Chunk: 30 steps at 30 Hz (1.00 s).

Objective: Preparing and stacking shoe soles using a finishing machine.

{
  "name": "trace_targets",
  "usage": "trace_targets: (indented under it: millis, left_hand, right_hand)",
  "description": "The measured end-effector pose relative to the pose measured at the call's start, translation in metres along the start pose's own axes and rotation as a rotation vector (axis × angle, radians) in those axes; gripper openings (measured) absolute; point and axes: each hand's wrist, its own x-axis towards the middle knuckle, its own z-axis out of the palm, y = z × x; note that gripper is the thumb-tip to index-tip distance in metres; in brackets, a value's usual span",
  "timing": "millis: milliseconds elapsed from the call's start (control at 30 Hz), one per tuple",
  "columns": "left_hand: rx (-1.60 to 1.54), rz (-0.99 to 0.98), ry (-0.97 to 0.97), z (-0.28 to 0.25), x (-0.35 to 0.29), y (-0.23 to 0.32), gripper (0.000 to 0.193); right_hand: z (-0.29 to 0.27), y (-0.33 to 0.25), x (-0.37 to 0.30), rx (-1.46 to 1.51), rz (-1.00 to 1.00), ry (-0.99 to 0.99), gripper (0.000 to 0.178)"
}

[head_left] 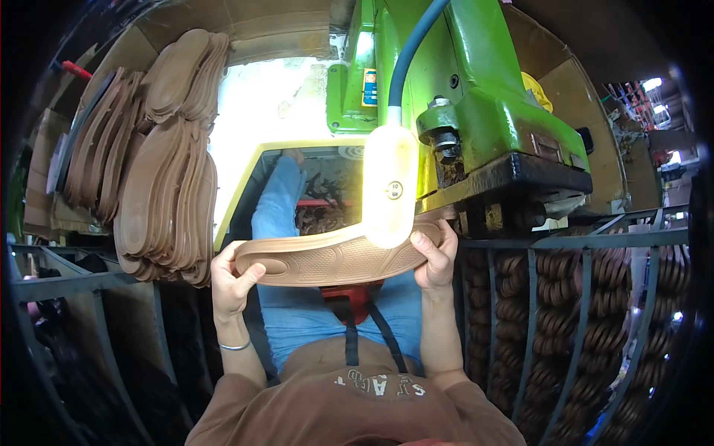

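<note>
By front edge of bench (271, 100), gripping brown sole (335, 260) w/ L hand (236, 281), R hand (434, 256). Prob. inspecting; next, maybe turn w/o slipping.

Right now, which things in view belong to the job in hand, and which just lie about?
Likely job:
brown sole, in left hand and right hand
stacked soles
green machine
lit lamp

Likely just about:
red object, upper left
yellow object behind machine
</note>
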Motion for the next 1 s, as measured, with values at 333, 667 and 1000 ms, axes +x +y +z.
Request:
trace_targets:
  millis: [333, 667, 1000]
  left_hand:
    - [0.259, 0.270, -0.248, 0.091, 0.036, 0.017, 0.033]
    - [0.229, 0.113, -0.084, 0.024, 0.024, 0.014, 0.025]
    - [0.356, -0.049, -0.508, 0.046, -0.009, -0.002, 0.029]
  right_hand:
    - [-0.048, -0.040, 0.011, 0.124, -0.278, 0.185, 0.038]
    - [-0.009, -0.009, 0.000, 0.098, -0.075, 0.090, 0.044]
    - [0.034, -0.012, 0.011, -0.153, -0.110, -0.107, 0.034]
